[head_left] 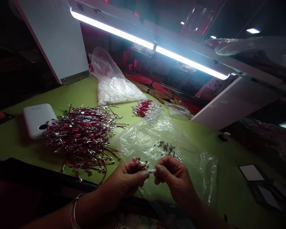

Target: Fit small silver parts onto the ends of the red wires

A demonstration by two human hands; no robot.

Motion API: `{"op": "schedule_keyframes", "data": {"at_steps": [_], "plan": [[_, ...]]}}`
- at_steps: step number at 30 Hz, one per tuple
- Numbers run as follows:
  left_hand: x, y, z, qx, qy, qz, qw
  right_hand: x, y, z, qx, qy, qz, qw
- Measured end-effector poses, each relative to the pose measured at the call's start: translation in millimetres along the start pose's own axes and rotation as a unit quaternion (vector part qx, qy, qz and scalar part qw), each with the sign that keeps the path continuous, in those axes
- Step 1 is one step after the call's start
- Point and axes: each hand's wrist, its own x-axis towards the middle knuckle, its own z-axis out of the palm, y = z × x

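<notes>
As the bench was viewed from left to right, with the person's hands taken as the clock's centre, a white rounded plastic box (39, 121) was found at about ten o'clock on a green tabletop (228, 159). Beside it, at about eleven o'clock, a large loose pile of red wires with crimped metal terminals (82, 136) was heaped, its nearest ends spilling towards the hands. A metal bangle (73, 213) was worn on the wrist of the left hand (126, 178). A small bunch of red-wired terminals (138, 164) was gripped in that hand, with its fingers curled together and its thumb pressed over the wires. In the right hand (173, 178), a small silver terminal (152, 171) was pinched between thumb and forefinger, its tip held just beside the left thumb, while the other fingers were curled in. Both hands were held over a clear plastic bag (162, 149), on which loose metal terminals (168, 149) were scattered at twelve o'clock. Further off at twelve o'clock, a bag of white plastic connector housings (112, 89), a small bundle of red wires (146, 107) and long bundled tan and red wires (154, 89) were laid out. A dark folder with white cards (264, 187) was placed at about three o'clock.
</notes>
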Motion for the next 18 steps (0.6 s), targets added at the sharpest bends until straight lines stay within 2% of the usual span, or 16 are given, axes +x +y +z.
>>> {"op": "schedule_keyframes", "data": {"at_steps": [5, 10, 13, 18], "plan": [[-1.2, -2.1, 0.9, 0.001, -0.006, -0.004, 1.000, -3.8, 3.2, 1.8, -0.022, 0.006, -0.033, 0.999], [-4.2, -0.7, 2.7, -0.003, -0.018, -0.011, 1.000, -5.4, 3.2, 2.5, -0.030, -0.016, -0.013, 0.999], [-5.8, -2.7, 1.8, -0.004, -0.015, -0.006, 1.000, -10.4, 3.0, 0.5, -0.107, -0.014, -0.063, 0.992], [-8.7, -9.2, 1.1, -0.017, -0.030, 0.022, 0.999, -22.3, 6.0, 4.1, -0.236, -0.012, -0.164, 0.958]]}}
